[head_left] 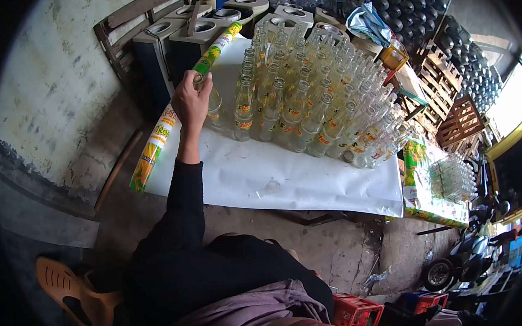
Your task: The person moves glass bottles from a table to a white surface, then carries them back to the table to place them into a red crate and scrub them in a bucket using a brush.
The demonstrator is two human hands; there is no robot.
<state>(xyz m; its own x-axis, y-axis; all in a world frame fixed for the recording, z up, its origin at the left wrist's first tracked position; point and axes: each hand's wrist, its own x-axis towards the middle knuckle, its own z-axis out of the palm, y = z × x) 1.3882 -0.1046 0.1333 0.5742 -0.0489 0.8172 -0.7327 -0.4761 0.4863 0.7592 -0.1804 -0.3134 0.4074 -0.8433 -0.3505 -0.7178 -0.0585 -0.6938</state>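
My left hand (192, 99) is closed round the neck of a clear glass bottle (215, 108) at the left side of a white-covered table (248, 174). The bottle's lower part shows just right of the wrist. To its right, many clear glass bottles with yellow and red labels (243, 112) stand upright in close rows. A colourful rolled edge of the table sheet (149, 157) runs along the left side, beneath and beyond my left hand. My right hand is not in view.
Blue and white cases (203, 30) stand behind the table. More bottles (449, 179) are on a second table at the right. Wooden pallets (436, 89) lean at the back right. Red crates (356, 312) and an orange plastic chair (80, 292) are low in view.
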